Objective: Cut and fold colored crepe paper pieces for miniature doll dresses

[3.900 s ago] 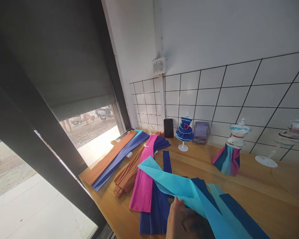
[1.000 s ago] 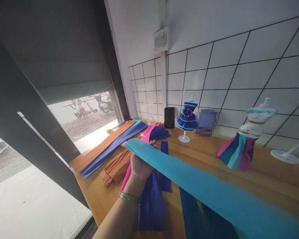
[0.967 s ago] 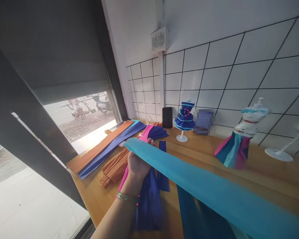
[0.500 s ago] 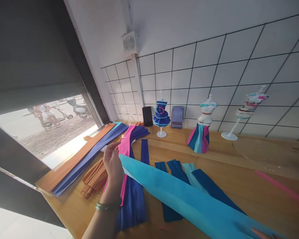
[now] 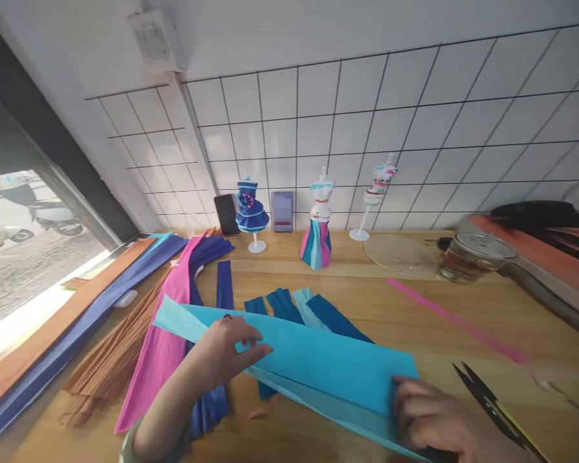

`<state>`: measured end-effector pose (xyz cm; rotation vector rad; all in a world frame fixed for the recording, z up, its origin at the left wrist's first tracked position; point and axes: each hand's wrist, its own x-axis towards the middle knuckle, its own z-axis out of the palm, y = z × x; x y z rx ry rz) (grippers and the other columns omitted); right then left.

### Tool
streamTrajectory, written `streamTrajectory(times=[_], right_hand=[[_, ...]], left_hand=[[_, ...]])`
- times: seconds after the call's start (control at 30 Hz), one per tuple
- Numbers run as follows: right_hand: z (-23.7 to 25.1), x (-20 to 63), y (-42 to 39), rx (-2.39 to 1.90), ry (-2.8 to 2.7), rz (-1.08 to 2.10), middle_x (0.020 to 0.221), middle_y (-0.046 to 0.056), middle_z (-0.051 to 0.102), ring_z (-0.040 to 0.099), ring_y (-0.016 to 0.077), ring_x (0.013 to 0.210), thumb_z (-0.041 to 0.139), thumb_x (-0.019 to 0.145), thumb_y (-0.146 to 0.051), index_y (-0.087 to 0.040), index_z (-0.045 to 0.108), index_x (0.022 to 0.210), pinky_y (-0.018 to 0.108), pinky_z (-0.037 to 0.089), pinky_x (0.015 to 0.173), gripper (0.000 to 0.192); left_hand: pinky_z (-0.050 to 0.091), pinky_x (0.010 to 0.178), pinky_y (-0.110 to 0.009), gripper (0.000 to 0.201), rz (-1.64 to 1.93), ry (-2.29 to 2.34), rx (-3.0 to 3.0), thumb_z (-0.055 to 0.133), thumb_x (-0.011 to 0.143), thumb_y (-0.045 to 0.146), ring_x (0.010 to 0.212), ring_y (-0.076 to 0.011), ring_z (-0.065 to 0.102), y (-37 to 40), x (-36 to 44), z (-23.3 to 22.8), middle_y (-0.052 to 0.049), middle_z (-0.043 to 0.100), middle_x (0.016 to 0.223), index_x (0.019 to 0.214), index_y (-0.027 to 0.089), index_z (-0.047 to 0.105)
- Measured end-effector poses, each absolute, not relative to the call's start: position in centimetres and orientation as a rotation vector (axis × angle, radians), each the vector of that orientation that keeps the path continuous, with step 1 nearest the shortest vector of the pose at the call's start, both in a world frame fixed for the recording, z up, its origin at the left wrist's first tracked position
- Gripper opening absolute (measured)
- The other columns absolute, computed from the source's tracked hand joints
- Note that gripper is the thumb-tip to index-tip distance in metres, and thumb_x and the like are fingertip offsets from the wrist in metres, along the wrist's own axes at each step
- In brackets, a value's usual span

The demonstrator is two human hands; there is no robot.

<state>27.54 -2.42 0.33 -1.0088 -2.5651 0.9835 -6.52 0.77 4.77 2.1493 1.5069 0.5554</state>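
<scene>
A long turquoise crepe paper strip (image 5: 318, 360), partly folded over, stretches across the table in front of me. My left hand (image 5: 229, 350) is over its left part, thumb and fingers curved and apart. At the right end, my right hand (image 5: 431, 415) has its fingers curled onto the paper's edge. Beneath and behind the strip lie dark teal paper pieces (image 5: 338, 315). To the left are a pink crepe paper strip (image 5: 166, 341), a pleated brown paper bundle (image 5: 110, 360) and blue paper (image 5: 210, 408). Scissors (image 5: 492, 402) lie with blades apart beside my right hand.
Against the gridded wall stand a mini mannequin in a blue dress (image 5: 252, 215), one in a striped skirt (image 5: 317, 241) and a tilted one (image 5: 379, 186). Two phones (image 5: 283, 212) lean there. A glass jar (image 5: 477, 254) and thin pink strip (image 5: 444, 312) are at the right.
The view has swung right. My left hand has gone from the strip's left tip to farther along it. The strip now lies lower and flatter, and my right hand has come into clear view.
</scene>
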Motion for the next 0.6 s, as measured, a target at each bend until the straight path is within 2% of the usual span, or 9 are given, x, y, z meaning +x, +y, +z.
streamTrajectory(times=[0.1, 0.23, 0.4, 0.5, 0.6], right_hand=[[1.1, 27.0, -3.0, -1.056, -2.55, 1.013, 0.075, 0.002, 0.059, 0.053, 0.0199, 0.081, 0.065, 0.073, -0.042, -0.023, 0.06, 0.068, 0.034, 0.045, 0.076, 0.021], [1.9, 26.8, -3.4, -1.142, -2.571, 1.02, 0.078, 0.003, 0.06, 0.054, 0.019, 0.086, 0.059, 0.08, -0.037, -0.021, 0.062, 0.069, 0.036, 0.041, 0.086, 0.019], [2.2, 26.6, -3.3, -1.151, -2.523, 1.044, 0.075, 0.003, 0.059, 0.055, 0.0173, 0.083, 0.059, 0.08, -0.035, -0.021, 0.061, 0.063, 0.036, 0.041, 0.087, 0.022], [1.8, 26.6, -3.0, -1.088, -2.484, 1.028, 0.071, 0.002, 0.058, 0.055, 0.0155, 0.078, 0.057, 0.081, -0.034, -0.02, 0.059, 0.06, 0.038, 0.037, 0.094, 0.025], [1.4, 26.6, -2.7, -1.09, -2.428, 1.027, 0.064, -0.001, 0.054, 0.054, 0.0124, 0.071, 0.058, 0.08, -0.034, -0.02, 0.056, 0.055, 0.038, 0.029, 0.101, 0.03]], left_hand=[[0.038, 0.057, -0.023, 0.028, 0.324, 1.523, 2.077, 0.058, 0.073, 0.049, 0.059, -0.0158, 0.058, 0.1, -6.3, 5.0, -0.001, 0.067, 0.062, 0.069, 0.025, 0.072], [0.039, 0.054, -0.022, 0.034, 0.141, 1.525, 1.935, 0.064, 0.063, 0.054, 0.058, -0.0158, 0.059, -0.9, -6.0, 5.0, 0.002, 0.068, 0.068, 0.084, 0.03, 0.072], [0.041, 0.071, -0.028, 0.057, 0.072, 1.416, 1.999, 0.071, 0.055, 0.053, 0.081, -0.0232, 0.058, -2.0, -4.4, 5.0, 0.001, 0.066, 0.085, 0.108, 0.036, 0.062], [0.038, 0.085, -0.032, 0.057, 0.057, 1.249, 2.053, 0.074, 0.055, 0.046, 0.095, -0.0268, 0.054, -2.3, -3.2, 4.5, -0.001, 0.063, 0.102, 0.11, 0.038, 0.06], [0.034, 0.093, -0.034, 0.051, 0.027, 1.165, 2.099, 0.072, 0.058, 0.032, 0.105, -0.0277, 0.049, -2.3, -2.4, 4.0, -0.002, 0.059, 0.111, 0.107, 0.034, 0.06]])
